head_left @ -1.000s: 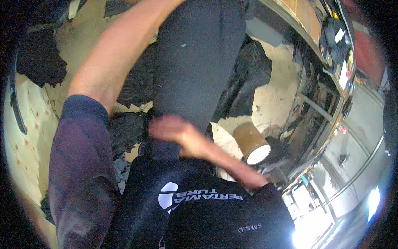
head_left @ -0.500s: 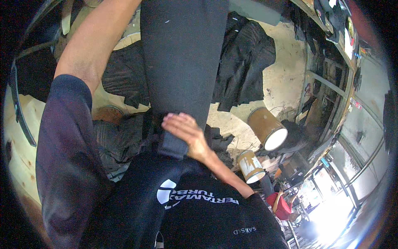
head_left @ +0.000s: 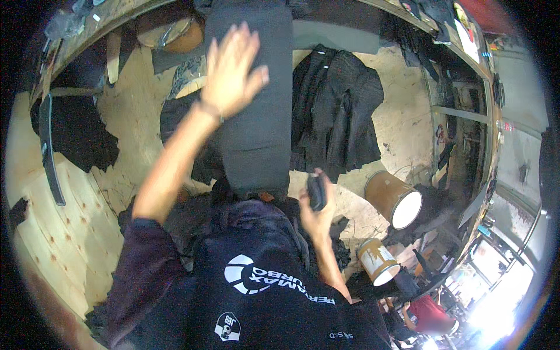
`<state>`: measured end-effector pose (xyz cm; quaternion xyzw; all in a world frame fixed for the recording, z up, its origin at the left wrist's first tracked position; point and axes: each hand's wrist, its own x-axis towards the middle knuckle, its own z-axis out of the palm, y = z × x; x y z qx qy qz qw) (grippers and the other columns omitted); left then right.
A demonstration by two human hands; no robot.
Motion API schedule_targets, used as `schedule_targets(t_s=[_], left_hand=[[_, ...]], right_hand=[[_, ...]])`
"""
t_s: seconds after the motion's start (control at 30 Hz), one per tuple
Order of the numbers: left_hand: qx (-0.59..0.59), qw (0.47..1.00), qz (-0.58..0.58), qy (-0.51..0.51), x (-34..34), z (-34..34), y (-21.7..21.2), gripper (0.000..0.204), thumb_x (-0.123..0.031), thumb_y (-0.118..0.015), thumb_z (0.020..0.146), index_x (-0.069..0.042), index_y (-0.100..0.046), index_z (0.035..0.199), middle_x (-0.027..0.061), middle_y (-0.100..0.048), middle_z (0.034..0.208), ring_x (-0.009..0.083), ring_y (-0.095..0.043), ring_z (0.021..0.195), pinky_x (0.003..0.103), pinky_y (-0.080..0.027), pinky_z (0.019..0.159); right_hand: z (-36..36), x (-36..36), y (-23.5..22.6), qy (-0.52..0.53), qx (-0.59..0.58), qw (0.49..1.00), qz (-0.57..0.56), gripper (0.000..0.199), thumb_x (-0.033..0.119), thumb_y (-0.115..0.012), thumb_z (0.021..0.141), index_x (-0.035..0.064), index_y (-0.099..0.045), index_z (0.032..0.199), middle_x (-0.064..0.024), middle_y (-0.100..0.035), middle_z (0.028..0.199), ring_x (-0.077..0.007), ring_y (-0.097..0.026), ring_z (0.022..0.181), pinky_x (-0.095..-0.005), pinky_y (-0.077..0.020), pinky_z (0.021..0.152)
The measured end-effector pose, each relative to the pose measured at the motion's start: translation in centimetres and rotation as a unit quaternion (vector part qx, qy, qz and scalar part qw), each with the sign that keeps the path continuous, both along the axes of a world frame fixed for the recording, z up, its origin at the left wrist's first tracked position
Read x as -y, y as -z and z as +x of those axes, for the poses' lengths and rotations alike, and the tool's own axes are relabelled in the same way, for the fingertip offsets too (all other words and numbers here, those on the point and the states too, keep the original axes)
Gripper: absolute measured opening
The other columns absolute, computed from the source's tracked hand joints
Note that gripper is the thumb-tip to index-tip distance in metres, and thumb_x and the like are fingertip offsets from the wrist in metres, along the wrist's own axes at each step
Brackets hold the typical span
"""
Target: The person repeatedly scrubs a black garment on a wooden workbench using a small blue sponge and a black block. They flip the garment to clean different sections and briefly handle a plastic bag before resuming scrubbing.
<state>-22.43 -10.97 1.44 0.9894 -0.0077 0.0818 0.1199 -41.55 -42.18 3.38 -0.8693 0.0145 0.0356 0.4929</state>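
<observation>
A long narrow board-like surface covered in dark grey cloth (head_left: 256, 140) runs away from my body. Over its far part is my left hand (head_left: 233, 79), fingers spread and slightly blurred, holding nothing; I cannot tell whether the palm touches the cloth. My right hand (head_left: 318, 217) is off the near right side of the board, in front of my body. Its fingers are closed around a small black block (head_left: 316, 191), whose exact kind does not show.
Dark garments (head_left: 338, 111) hang or lie to the right of the board. Two brown drums (head_left: 386, 195) with pale ends stand further right. A person in a red top (head_left: 429, 315) is at the lower right. Wooden sheeting (head_left: 70, 221) spreads at the left.
My left hand has come into view over the far cloth. The right hand has moved right, off the board's near end, and the black block now shows in it.
</observation>
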Motion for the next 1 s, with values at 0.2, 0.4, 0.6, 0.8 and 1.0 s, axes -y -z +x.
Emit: schedule_targets(t_s=[0.2, 0.4, 0.6, 0.8, 1.0], left_hand=[[-0.109, 0.984, -0.075, 0.12, 9.0, -19.2, 0.5, 0.093, -0.058, -0.061, 0.099, 0.002, -0.033, 0.165, 0.021, -0.032, 0.173, 0.0394, -0.025, 0.162, 0.063, -0.012, 0.13], [0.005, 0.806, -0.545, -0.23, 1.9, -13.1, 6.8, 0.085, -0.063, -0.066, 0.1, 0.011, -0.06, 0.14, 0.0235, -0.068, 0.139, 0.0338, -0.067, 0.125, 0.044, -0.05, 0.11], [0.001, 0.764, -0.605, -0.225, 7.8, -22.2, 7.8, 0.086, -0.068, -0.043, 0.109, 0.014, -0.07, 0.113, 0.0202, -0.078, 0.11, 0.0272, -0.074, 0.099, 0.04, -0.057, 0.092], [-0.312, 0.87, -0.365, -0.109, 13.8, -38.0, 5.4, 0.068, -0.054, -0.063, 0.103, 0.01, -0.069, 0.122, 0.0309, -0.074, 0.119, 0.0403, -0.072, 0.115, 0.047, -0.055, 0.1], [-0.267, 0.748, -0.578, -0.19, 0.0, -32.4, 8.5, 0.073, -0.05, -0.074, 0.1, -0.011, -0.05, 0.157, 0.01, -0.061, 0.148, 0.0267, -0.06, 0.133, 0.048, -0.053, 0.102]], right_hand=[[-0.5, 2.3, 6.0, -0.028, -0.02, 0.999, 0.022, 0.078, 0.033, -0.081, 0.096, 0.0012, -0.046, 0.157, -0.0178, -0.066, 0.136, -0.026, -0.065, 0.122, -0.0383, -0.0513, 0.106], [-3.1, -3.2, 9.3, -0.056, -0.282, 0.92, 0.267, 0.054, 0.044, -0.077, 0.099, 0.0028, -0.07, 0.132, -0.011, -0.075, 0.123, -0.0217, -0.067, 0.114, -0.0378, -0.0529, 0.1], [-10.1, 3.5, 11.5, -0.166, -0.176, 0.968, 0.065, 0.053, 0.036, -0.075, 0.099, -0.0009, -0.066, 0.136, -0.0186, -0.073, 0.13, -0.029, -0.068, 0.119, -0.0405, -0.0528, 0.103], [-20.1, 17.6, 9.5, -0.266, -0.35, 0.892, -0.103, 0.076, 0.051, -0.08, 0.092, 0.0047, -0.06, 0.149, -0.0262, -0.063, 0.148, -0.0379, -0.059, 0.139, -0.0454, -0.0447, 0.118], [-17.2, 17.6, 7.5, -0.096, -0.314, 0.941, -0.082, 0.093, 0.061, -0.083, 0.085, 0.0026, -0.055, 0.153, -0.0262, -0.064, 0.146, -0.0381, -0.061, 0.138, -0.0461, -0.0476, 0.115]])
